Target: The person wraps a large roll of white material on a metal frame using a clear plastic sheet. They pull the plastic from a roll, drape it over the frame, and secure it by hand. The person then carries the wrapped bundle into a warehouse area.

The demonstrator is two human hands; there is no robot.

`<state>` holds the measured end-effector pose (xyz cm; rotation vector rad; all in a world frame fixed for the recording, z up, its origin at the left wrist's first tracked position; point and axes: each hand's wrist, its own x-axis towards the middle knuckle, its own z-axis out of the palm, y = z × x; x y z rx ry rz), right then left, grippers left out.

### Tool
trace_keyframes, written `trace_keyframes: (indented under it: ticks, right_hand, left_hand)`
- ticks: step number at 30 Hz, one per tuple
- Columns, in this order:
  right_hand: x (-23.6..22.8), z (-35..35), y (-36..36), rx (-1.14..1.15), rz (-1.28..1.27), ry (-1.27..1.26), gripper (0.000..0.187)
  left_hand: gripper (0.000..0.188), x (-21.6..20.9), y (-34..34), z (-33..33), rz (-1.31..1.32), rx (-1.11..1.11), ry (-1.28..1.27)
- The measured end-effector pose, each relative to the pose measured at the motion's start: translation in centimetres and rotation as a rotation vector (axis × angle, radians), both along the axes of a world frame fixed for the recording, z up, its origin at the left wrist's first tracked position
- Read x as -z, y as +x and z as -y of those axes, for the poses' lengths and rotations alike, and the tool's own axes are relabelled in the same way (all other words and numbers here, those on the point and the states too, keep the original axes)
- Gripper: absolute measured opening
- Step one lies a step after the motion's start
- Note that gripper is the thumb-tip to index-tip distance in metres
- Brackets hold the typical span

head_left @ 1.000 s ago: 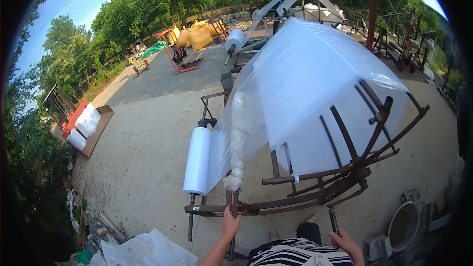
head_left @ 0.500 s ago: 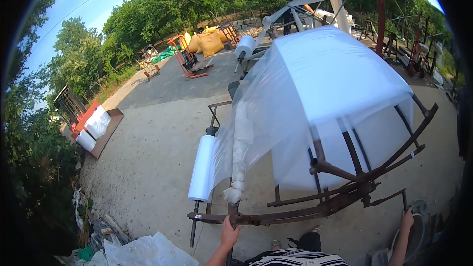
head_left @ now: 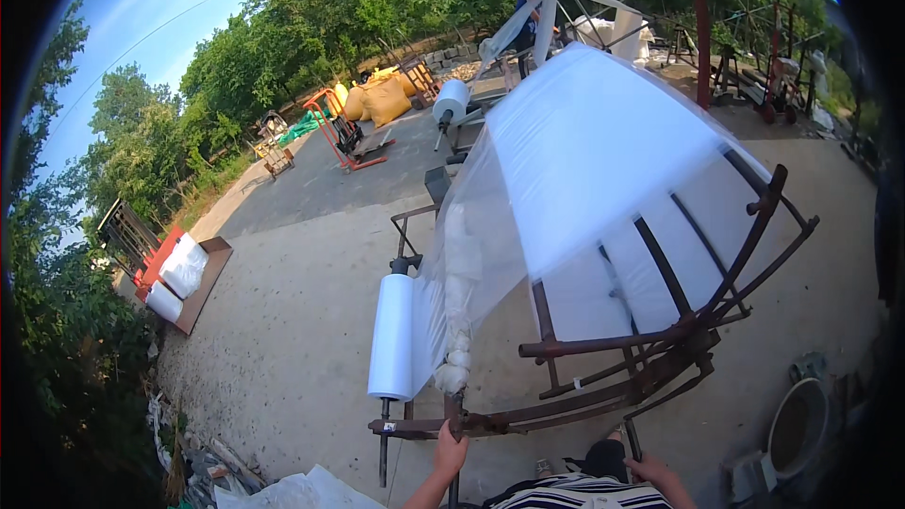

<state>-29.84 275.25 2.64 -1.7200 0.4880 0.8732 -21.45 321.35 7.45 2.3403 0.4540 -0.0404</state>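
My left hand [head_left: 451,450] is wrapped round a dark upright bar at the near end of a rusty metal winding frame [head_left: 566,418]. Lower right of it, my right hand [head_left: 650,469] grips a crank handle [head_left: 633,437], whose arm runs up to the frame's hub. Whitish translucent plastic film [head_left: 575,132] is stretched over the frame's bars. To the left, a thick roll of film [head_left: 391,337] sits on a metal shaft. From there the sheet passes a bar wrapped in crumpled plastic [head_left: 454,349] and spreads over the winding frame.
A person [head_left: 530,19] stands at the frame's far end, beside another film roll [head_left: 452,102]. Beyond are an orange hand truck [head_left: 341,132] and yellow sacks [head_left: 385,101]. White bundles [head_left: 184,269] lie at left. A round tub [head_left: 798,429] stands at right; plastic sheeting [head_left: 297,492] lies near left.
The crank handle has swung from the far right to near my body, with my right hand on it. The winding frame and its film have turned. My left hand keeps its hold.
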Motion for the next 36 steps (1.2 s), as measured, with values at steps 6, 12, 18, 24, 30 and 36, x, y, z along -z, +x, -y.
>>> trace_keyframes:
  ticks: [6,12,18,24,30,36]
  right_hand:
    - [-22.8,0.1,-1.0,0.221,0.161,0.163,0.023]
    - [-28.8,11.0,-0.3,0.285,0.748,-1.242,0.021]
    - [-13.5,28.4,2.0,0.300,0.361,-1.567,0.038]
    - [6.8,26.4,2.4,0.280,0.089,-1.262,0.047]
    - [8.7,7.5,1.6,0.064,-0.040,-0.652,0.035]
    - [-8.2,-2.3,0.1,-0.030,0.040,0.140,0.035]
  left_hand:
    - [0.063,-0.1,0.1,0.1,-0.011,0.018,-0.064]
    - [0.063,0.0,-0.1,0.3,-0.004,-0.007,-0.062]
    - [0.063,-0.6,0.3,0.6,-0.047,-0.009,-0.035]
    - [0.061,-1.5,0.5,0.6,-0.082,0.007,-0.052]
    - [0.061,-1.9,0.1,0.2,-0.027,0.003,-0.075]
    - [0.065,-0.8,0.0,0.0,-0.022,-0.018,-0.180]
